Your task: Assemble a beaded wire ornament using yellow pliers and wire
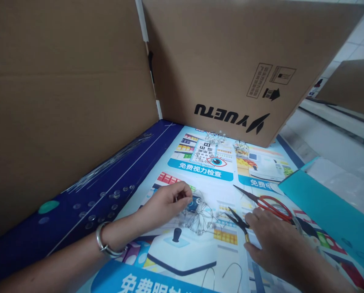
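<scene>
My left hand point(172, 197), with a metal bangle point(104, 242) on its wrist, is closed in a pinch at the upper left edge of a wire piece point(198, 215). This piece is a round cluster of thin bent wires with clear beads, resting on the printed sheet. My right hand point(272, 230) is wrapped round the handles of small pliers point(238, 219), whose dark jaws are parted and point toward the wire piece. Just beyond that hand lie red-handled scissors point(270, 205), blades to the left.
Cardboard panels point(224, 53) stand along the left and back. Loose straight wires point(108, 162) and clear beads point(115, 195) lie on the blue strip at left. Another wire cluster point(241, 147) sits at the back, a turquoise box point(328, 215) at right, bent wires point(235, 266) in front.
</scene>
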Demonstrator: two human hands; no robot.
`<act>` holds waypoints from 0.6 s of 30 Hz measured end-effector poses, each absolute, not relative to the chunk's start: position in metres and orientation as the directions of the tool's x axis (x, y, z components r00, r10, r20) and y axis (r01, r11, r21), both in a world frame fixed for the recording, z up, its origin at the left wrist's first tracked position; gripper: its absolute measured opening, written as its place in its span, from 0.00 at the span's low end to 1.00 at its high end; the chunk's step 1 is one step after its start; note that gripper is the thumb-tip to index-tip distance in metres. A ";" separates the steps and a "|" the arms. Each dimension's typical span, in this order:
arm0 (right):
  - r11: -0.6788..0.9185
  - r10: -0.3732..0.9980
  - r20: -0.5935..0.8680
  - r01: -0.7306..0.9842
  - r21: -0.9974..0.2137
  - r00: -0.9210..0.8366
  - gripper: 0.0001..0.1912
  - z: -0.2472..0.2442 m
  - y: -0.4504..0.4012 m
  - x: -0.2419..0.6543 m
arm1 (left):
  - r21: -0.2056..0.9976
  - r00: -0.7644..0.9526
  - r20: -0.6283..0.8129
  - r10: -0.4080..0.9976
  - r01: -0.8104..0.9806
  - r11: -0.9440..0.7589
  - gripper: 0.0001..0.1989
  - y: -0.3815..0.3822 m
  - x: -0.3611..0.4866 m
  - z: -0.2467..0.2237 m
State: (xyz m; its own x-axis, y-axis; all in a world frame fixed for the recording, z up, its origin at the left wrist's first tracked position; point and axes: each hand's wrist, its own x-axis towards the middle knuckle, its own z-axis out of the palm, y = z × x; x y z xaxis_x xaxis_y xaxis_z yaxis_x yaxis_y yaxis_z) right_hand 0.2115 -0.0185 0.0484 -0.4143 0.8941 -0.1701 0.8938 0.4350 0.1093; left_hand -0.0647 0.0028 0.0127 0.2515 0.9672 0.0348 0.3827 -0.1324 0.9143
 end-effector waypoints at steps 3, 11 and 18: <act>0.408 0.909 -0.162 0.898 0.165 -0.383 0.15 0.047 -0.021 0.200 | 0.916 0.238 0.046 0.970 0.377 -0.136 0.03 0.003 -0.064 0.012; 0.450 0.890 -0.087 0.837 0.311 -0.447 0.12 0.024 -0.019 0.191 | 0.924 0.250 0.063 0.966 0.350 -0.150 0.03 0.002 -0.063 0.014; 0.453 0.878 -0.057 0.786 0.421 -0.475 0.17 0.019 -0.017 0.202 | 0.940 0.228 0.093 0.969 0.302 -0.161 0.02 0.002 -0.063 0.008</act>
State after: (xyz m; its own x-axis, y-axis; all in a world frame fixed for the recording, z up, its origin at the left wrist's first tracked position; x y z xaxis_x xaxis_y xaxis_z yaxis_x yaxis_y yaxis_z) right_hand 0.2019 -0.0174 0.0192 -0.4754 0.8779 -0.0570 0.7861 0.4530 0.4206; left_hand -0.0627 0.0025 0.0082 0.2277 0.9693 0.0926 0.3022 -0.1608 0.9396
